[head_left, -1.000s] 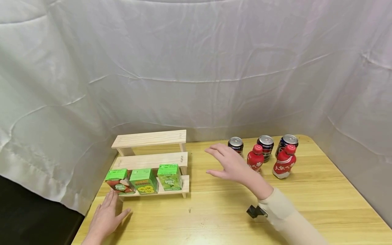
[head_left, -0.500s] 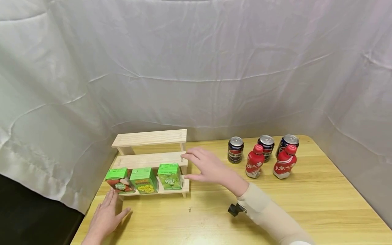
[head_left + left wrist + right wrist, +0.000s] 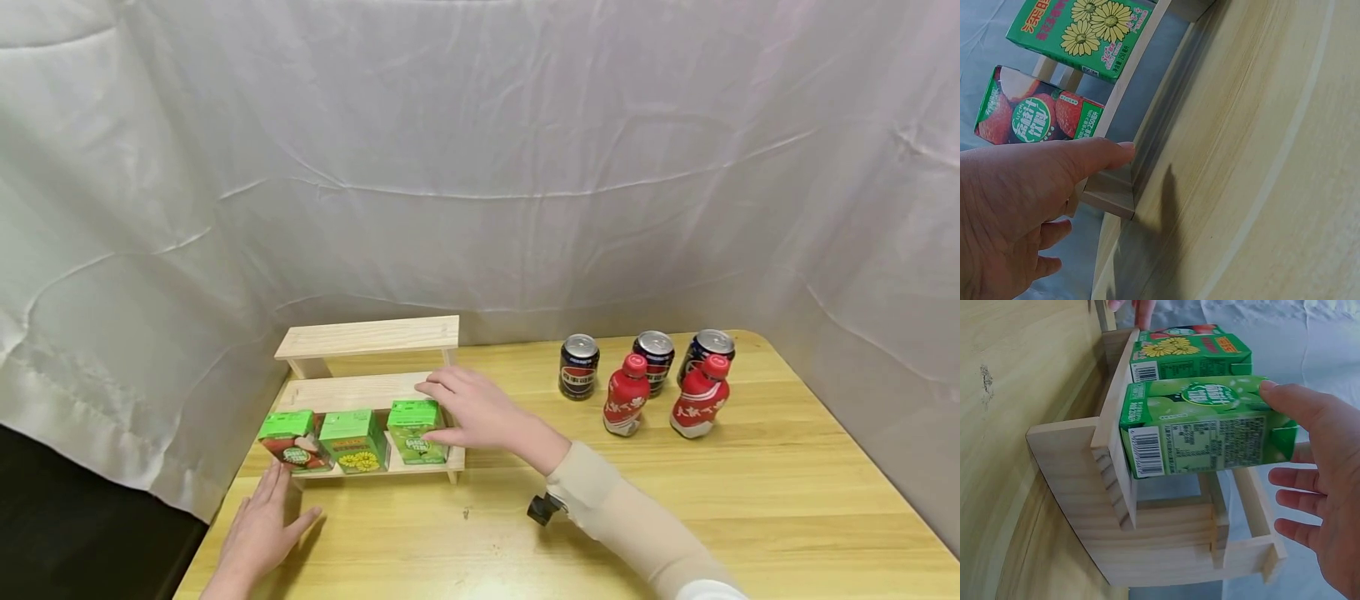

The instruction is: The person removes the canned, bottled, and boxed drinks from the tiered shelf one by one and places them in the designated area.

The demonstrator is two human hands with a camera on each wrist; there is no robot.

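My right hand (image 3: 476, 410) is at the right-hand green juice carton (image 3: 1204, 428), its thumb on the front face and its index finger behind the top end. In the right wrist view the other fingers stand away from the carton. A chrysanthemum drink carton (image 3: 354, 443) stands in the middle, and a red-and-green juice carton (image 3: 1035, 112) at the left end. All three are on the bottom step of a wooden tiered shelf (image 3: 367, 337). My left hand (image 3: 258, 529) rests by the shelf's front left corner, fingers fairly straight, thumb spread.
On the right of the wooden table (image 3: 525, 533) stand dark blue cans, one (image 3: 578, 368) apart on the left and two behind red-capped bottles, such as the left bottle (image 3: 626, 400). Grey cloth (image 3: 480, 167) hangs behind and at the sides.
My right hand has moved left from near the cans and bottles to the right-hand green juice carton. The left hand has stayed by the shelf corner.
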